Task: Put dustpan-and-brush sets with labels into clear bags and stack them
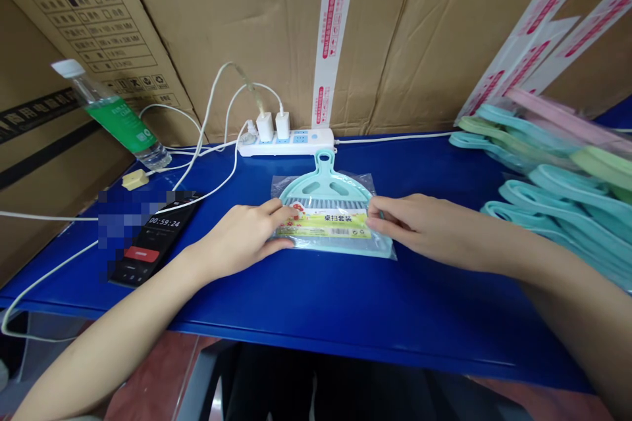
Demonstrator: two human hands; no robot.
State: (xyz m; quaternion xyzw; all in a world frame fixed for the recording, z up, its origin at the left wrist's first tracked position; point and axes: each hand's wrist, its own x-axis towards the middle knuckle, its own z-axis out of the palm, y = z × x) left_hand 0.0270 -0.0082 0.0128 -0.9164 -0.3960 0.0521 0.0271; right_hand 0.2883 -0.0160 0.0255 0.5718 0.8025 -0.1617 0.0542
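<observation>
A light-blue dustpan and brush set (324,187) in a clear plastic bag lies flat on the blue table (316,302), its looped handle pointing away from me. Grey bristles show above a yellow-green printed label (340,218) across the pack. At the pack's left side is my left hand (251,230), closed on the edge with fingers over the label and the thumb lower down. My right hand (399,220) pinches the opposite edge near the label's end, fingertips pressed together.
Bagged light-blue, green and pink sets (567,191) are piled at the right. Behind stand a white power strip (296,141) with chargers and large cardboard boxes (257,20). At the left are a phone (153,237), a tilted water bottle (118,122) and loose white cables (200,145).
</observation>
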